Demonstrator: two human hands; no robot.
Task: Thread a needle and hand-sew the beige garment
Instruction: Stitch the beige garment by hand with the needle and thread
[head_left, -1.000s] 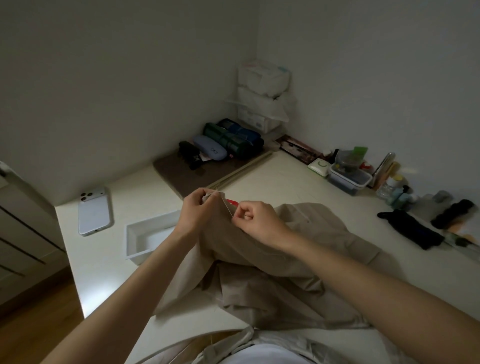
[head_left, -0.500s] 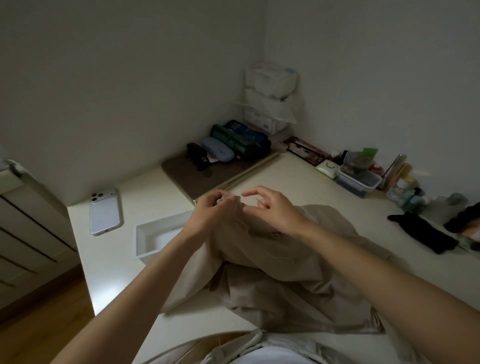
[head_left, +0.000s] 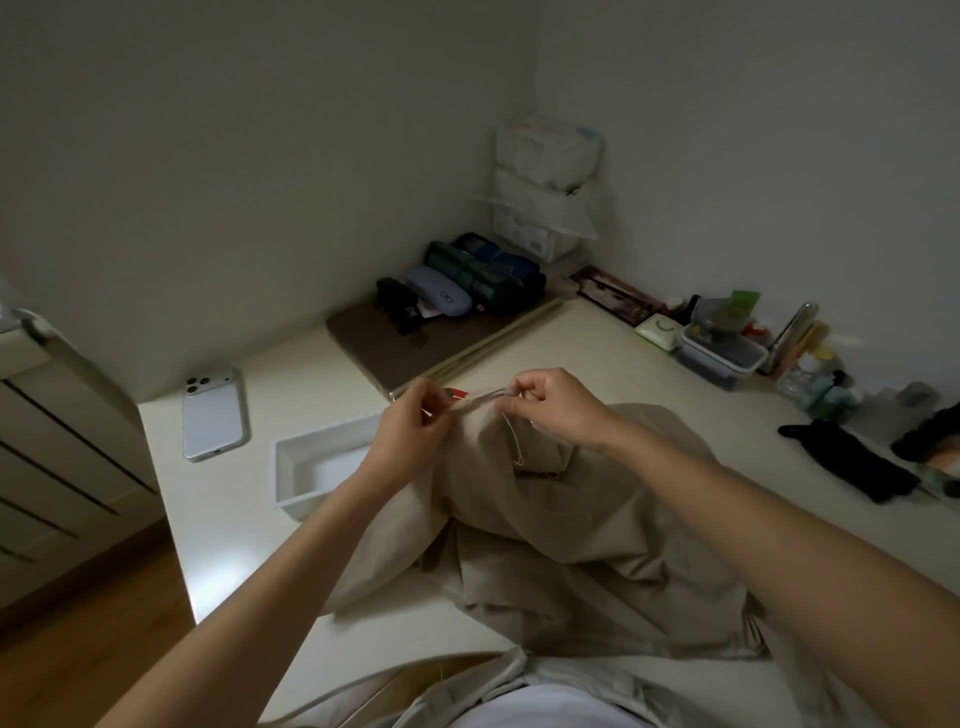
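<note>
- The pale table (head_left: 597, 364) fills the corner of the room, and everything named below lies on it.
- The beige garment (head_left: 571, 545) lies heaped at six o'clock of the table's middle. It spreads toward the person, and one fold is lifted into a ridge at its far end.
- A brown mat (head_left: 431, 348) lies at twelve o'clock from the hands, close to the wall.
- A white tray (head_left: 291, 499) sits at eight o'clock from the hands, just beside the garment's left edge.
- A pale phone (head_left: 213, 413) lies face down at nine o'clock, well apart from the tray.
- The left hand (head_left: 410, 431) has thumb and fingertips closed narrowly on the left end of the raised ridge.
- The right hand (head_left: 556, 405) pinches the right end of that ridge between thumb and forefinger, with the other fingers curled. Whether a needle sits in that pinch is too small to tell.
- A black cloth (head_left: 847, 460) lies at three o'clock, near the table's right side.
- A clear container (head_left: 719, 358) stands at two o'clock.
- A blue glasses case (head_left: 439, 297) rests on the mat's far end.
- A small red item (head_left: 457, 393) shows between the hands, behind the ridge.
- A thin thread (head_left: 514, 441) hangs from under the right fingertips down onto the cloth.
</note>
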